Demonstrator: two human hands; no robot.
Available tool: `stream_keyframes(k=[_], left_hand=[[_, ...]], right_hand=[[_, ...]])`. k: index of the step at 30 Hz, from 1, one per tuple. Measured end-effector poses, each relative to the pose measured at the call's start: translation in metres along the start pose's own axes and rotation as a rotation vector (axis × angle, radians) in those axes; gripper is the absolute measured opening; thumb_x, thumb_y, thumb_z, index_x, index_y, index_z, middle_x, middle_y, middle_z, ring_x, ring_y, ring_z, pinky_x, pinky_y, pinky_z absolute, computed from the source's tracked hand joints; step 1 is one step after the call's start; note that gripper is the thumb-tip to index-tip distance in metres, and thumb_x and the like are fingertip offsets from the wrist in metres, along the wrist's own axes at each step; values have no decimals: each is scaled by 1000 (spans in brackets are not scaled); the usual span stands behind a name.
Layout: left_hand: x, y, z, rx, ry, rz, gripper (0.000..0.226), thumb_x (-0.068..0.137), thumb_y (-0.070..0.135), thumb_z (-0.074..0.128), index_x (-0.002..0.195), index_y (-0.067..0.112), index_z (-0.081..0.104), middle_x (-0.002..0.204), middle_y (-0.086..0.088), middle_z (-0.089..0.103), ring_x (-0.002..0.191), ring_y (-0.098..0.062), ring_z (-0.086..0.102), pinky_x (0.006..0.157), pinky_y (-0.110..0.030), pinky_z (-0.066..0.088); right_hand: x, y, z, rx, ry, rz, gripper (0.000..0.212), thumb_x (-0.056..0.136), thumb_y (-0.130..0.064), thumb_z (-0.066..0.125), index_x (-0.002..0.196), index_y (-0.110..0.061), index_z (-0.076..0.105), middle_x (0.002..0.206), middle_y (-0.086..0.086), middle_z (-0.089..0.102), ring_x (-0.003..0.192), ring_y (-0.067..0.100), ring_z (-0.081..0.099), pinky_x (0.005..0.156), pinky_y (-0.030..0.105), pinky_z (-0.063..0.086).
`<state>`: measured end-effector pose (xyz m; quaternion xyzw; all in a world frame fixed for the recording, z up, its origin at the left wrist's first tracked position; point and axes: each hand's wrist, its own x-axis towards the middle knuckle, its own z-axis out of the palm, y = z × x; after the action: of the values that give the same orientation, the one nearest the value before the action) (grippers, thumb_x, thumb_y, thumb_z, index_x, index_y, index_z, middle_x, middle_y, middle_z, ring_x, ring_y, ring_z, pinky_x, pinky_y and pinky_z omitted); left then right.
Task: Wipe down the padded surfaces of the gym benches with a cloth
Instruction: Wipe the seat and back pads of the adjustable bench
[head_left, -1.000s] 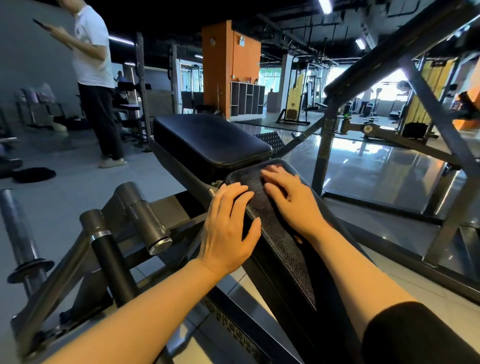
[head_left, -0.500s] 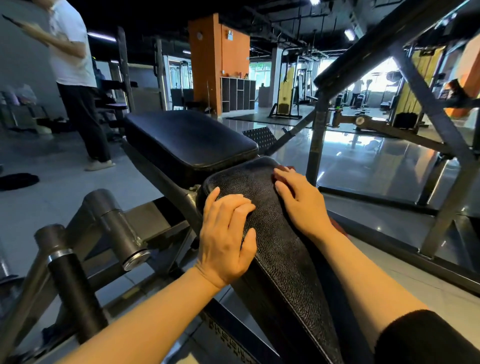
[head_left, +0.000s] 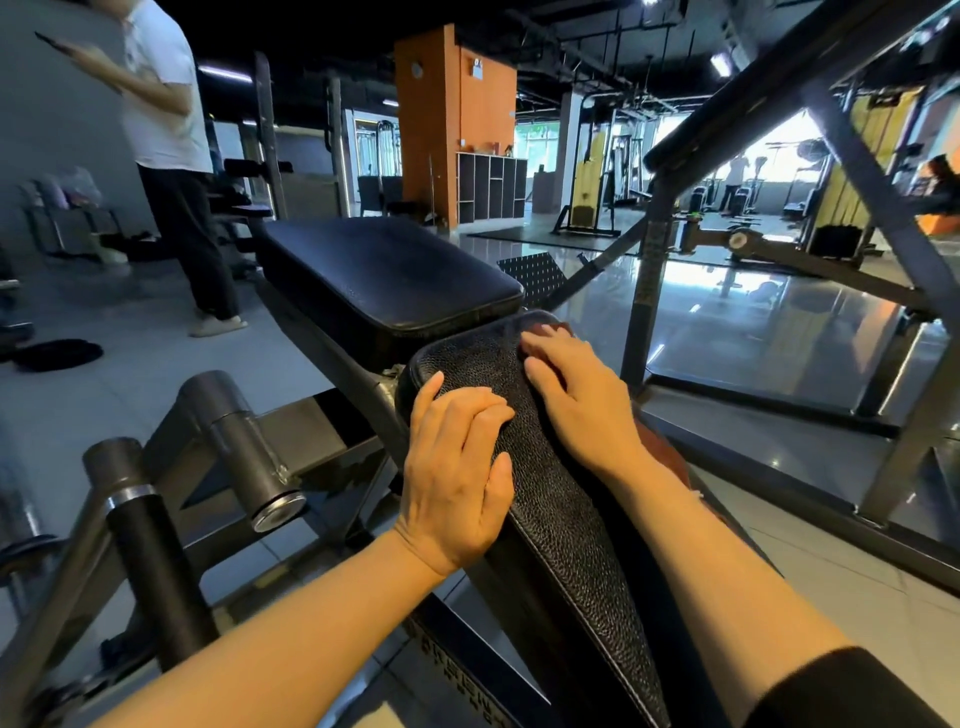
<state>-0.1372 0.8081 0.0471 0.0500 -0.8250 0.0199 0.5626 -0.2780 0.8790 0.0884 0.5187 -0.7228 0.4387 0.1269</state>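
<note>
**Both hands flat on the back pad**

The left hand (head_left: 457, 478) lies on the near left edge of the pebbled back pad (head_left: 566, 519), its grip open: fingers straight and together, thumb along the pad's side, holding nothing. The right hand (head_left: 582, 400) lies further up on the pad's right side, fingers extended, pressing a reddish-brown cloth (head_left: 667, 449) that shows only at the fingertips and below the wrist. The smooth seat pad (head_left: 384, 275) sits just beyond. A person in a white shirt (head_left: 166, 104) stands at far left.
</note>
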Motion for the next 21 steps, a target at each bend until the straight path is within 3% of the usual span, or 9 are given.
stream_keyframes(k=[3, 6, 8, 10, 12, 17, 21], left_hand=[[-1, 0, 1, -11, 7, 1, 36, 85, 22, 39, 100, 3, 64, 106, -11, 60, 104, -23, 54, 113, -45, 23], [0, 0, -1, 3, -16, 3, 37, 85, 22, 39, 100, 2, 66, 106, -11, 60, 105, -23, 53, 114, -45, 24], [-1, 1, -5, 11, -46, 3, 37, 86, 22, 40, 101, 2, 66, 106, -11, 61, 106, -23, 53, 114, -45, 23], [-1, 3, -6, 13, -65, -7, 37, 87, 21, 39, 103, 1, 66, 107, -12, 61, 108, -23, 53, 115, -45, 21], [-1, 5, -6, 6, -73, -30, 38, 88, 21, 38, 105, 0, 64, 107, -12, 60, 108, -24, 52, 115, -45, 21], [-1, 8, -5, 2, -92, -59, 40, 89, 21, 36, 106, -2, 64, 108, -14, 60, 106, -24, 51, 115, -46, 21], [0, 10, -14, 8, -167, -60, 38, 91, 22, 41, 112, -2, 61, 113, -14, 59, 113, -24, 49, 118, -44, 16]], right_hand=[[5, -8, 0, 57, -64, -91, 37, 101, -29, 46, 136, -22, 54, 147, -4, 45, 139, 4, 28, 116, 27, 12], [22, 0, -8, 8, -88, -44, 37, 103, -28, 42, 139, -21, 50, 149, -3, 43, 139, 6, 29, 119, 39, 10], [24, 11, -13, -24, -56, 51, 37, 104, -30, 40, 138, -21, 51, 145, -1, 48, 136, 16, 39, 117, 43, 22], [15, 18, -16, -45, -10, 137, 37, 103, -31, 41, 136, -20, 52, 140, 0, 52, 128, 19, 47, 107, 36, 33], [-1, 19, -13, -82, 11, 150, 36, 102, -31, 42, 136, -21, 53, 140, -1, 52, 128, 17, 46, 102, 33, 34], [0, -8, 0, -16, -80, -50, 40, 102, -31, 43, 141, -23, 48, 151, -4, 41, 143, 11, 28, 114, 29, 21], [14, -5, -3, -15, -55, -3, 37, 102, -34, 42, 136, -22, 50, 140, -2, 50, 130, 15, 43, 108, 38, 36]])
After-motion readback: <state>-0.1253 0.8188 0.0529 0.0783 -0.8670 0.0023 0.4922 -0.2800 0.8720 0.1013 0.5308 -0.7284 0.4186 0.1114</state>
